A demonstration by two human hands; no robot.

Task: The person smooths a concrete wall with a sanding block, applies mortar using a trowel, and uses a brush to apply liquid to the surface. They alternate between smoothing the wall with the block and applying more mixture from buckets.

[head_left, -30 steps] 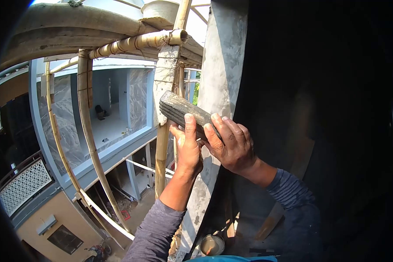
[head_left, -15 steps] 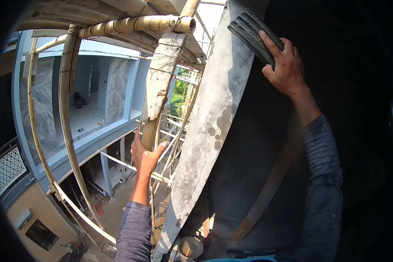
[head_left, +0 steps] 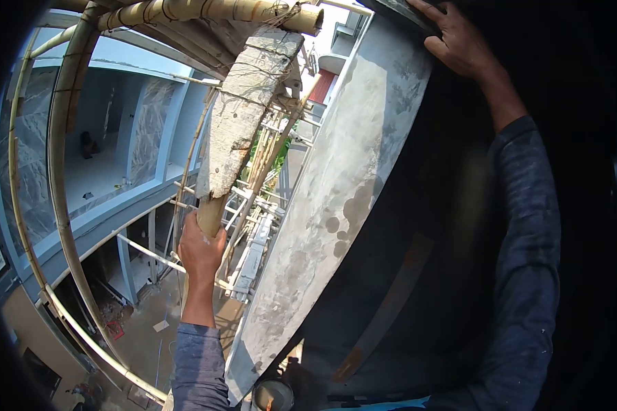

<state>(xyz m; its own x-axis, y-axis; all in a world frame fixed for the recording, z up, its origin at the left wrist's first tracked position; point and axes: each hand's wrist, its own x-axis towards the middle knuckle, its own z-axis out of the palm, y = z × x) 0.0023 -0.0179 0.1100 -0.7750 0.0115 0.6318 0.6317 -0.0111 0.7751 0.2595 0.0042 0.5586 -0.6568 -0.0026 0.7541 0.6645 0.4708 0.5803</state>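
My left hand [head_left: 200, 251] is wrapped around an upright bamboo scaffold pole [head_left: 234, 140] whose upper part is caked with dried cement. My right hand [head_left: 459, 42] is raised to the top of the view, gripping a dark ribbed float [head_left: 399, 9] that is mostly cut off by the frame edge. The float rests against the top of a grey plastered wall edge [head_left: 336, 198] that runs diagonally between my arms. Both forearms wear grey-blue long sleeves.
A horizontal bamboo pole [head_left: 206, 10] is lashed across the top, and curved bamboo poles [head_left: 60, 171] run down at left. Behind them stands a blue building [head_left: 123, 130], with ground and debris [head_left: 116, 329] far below. A small bucket [head_left: 271, 396] sits at the bottom. The right side is dark.
My right hand has lifted the float from chest height to the top of the wall. My left hand let go of the float and took hold of the bamboo pole.
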